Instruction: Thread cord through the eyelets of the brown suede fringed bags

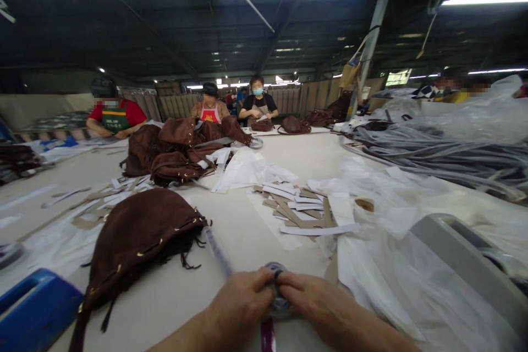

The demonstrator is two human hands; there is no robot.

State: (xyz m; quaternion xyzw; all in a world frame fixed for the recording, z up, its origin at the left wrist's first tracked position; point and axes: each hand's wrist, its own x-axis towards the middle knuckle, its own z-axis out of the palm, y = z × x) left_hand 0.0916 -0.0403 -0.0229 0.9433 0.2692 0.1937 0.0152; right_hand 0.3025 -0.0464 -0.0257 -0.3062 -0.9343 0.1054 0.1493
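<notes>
Fingers of the left hand point(241, 305) and the right hand point(315, 305) are closed on opposite sides of a small, round, shiny grey object point(280, 303), held at the near side of a pale, flat table point(289, 148); whether the surface is touched cannot be told. A glossy purple strip point(268, 336) is seen just below it. To the left, a dark brown, soft, dome-shaped bag point(140, 231) with metallic eyelets is laid. Flat white and grey-brown strips point(295, 209) are scattered beyond the hands, and crumpled brown bags point(173, 148) are heaped farther back.
</notes>
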